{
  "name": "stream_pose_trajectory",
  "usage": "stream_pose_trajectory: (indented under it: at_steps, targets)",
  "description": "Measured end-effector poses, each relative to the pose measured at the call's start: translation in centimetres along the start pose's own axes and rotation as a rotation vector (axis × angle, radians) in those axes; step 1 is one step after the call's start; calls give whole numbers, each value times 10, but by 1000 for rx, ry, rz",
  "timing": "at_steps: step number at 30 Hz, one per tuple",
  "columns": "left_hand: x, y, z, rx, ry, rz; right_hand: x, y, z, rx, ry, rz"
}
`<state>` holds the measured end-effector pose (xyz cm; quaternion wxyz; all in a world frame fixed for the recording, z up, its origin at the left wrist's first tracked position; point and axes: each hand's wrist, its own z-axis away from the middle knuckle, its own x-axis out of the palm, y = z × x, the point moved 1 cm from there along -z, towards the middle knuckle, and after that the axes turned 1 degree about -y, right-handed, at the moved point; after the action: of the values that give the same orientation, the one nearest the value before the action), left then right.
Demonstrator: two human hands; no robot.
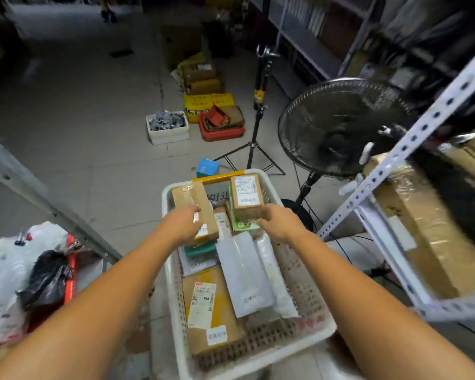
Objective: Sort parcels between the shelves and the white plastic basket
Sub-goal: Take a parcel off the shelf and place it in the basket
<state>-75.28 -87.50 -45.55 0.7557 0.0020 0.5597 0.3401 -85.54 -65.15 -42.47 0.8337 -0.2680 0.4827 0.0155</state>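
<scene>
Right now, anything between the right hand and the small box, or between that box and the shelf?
Nothing at the hand: the right hand holds the small box. Toward the shelf, its white upright stands beside the basket.

- yellow box (209,104) on the floor: black letters "民勤" on its side; the letters after them are hidden.
- grey sign (220,187) at the far end of the white basket (261,355): big dark letters "期退"; the others are covered.
- small brown box (246,198): a white sticker that starts "超期"; the shipping label above it is too small to read.
- white bag (242,270): a sticker that starts "超期", then blur.
- big brown parcel (220,311): a white sticker that starts "超期"; its long label's print is too small to read.
- long brown box (192,201): sticker half hidden, cannot be read.
</scene>
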Motion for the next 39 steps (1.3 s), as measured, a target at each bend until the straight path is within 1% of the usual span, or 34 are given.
stream_pose_trajectory:
  at_steps: [2,6,10,14,18,22,26,30,33,35,39]
  targets:
    - [-13,30,22,61,-2,-55,-21,10,38,35,49,-5]
    - [-29,92,73,190,52,-94,-54,38,116,82,123,-52]
    - [-28,152,127,288,23,-177,-79,82,196,107,199,-102]
    - [-3,221,184,375,-9,-222,-96,150,282,172,262,-164]
    - [44,314,240,482,-32,-227,-118,234,374,285,338,-201]
    - [95,430,291,719,-163,-347,-147,321,467,472,420,-207]
    - [147,543,338,977,-225,-377,-165,397,554,682,536,-258]
    - [205,641,382,1139,-300,-429,-157,451,635,901,660,-312]
    - [253,698,413,1297,-371,-463,-141,476,688,1085,756,-373]
    - [283,725,435,1415,-422,-480,-124,480,720,1214,811,-425]
    - [332,746,487,1633,-547,-560,-78,456,774,1463,887,-563]
